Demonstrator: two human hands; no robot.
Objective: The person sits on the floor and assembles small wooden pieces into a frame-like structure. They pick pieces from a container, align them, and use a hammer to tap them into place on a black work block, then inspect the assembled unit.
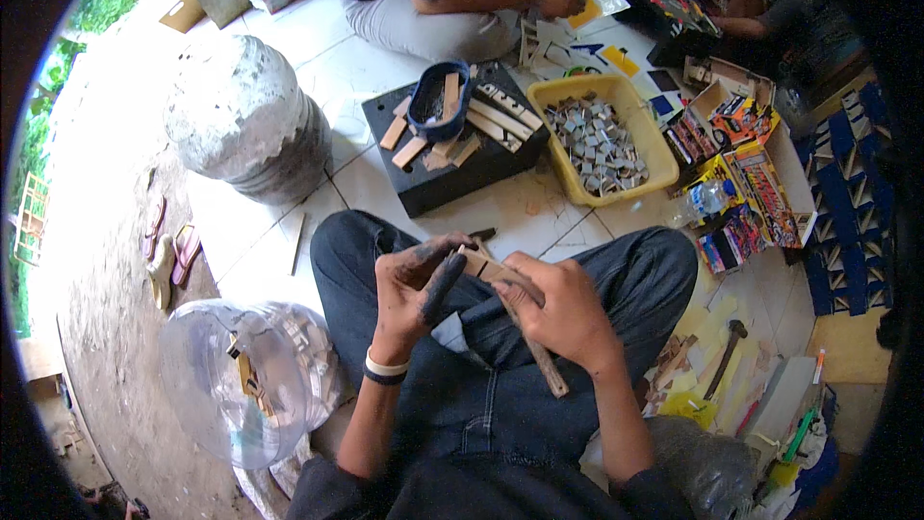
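Over my lap, a short flat piece of light wood (489,268) with a dark line across it spans my two hands. My right hand (563,306) is closed around its right end. My left hand (414,279), its thumb and fingers stained black, pinches the other end. Beneath the piece a thin brown wooden stick (544,361) slants down toward my lap; whether my right hand grips it too is hidden. A small dark tip (483,234) shows just beyond my left fingertips.
A black block (423,197) ahead bears wood strips and a blue tub (416,116). Right of it stands a yellow basin (664,169) of small square pieces. Clear plastic container (192,376) at left, hammer (727,356) at right. Two other people sit at the far side.
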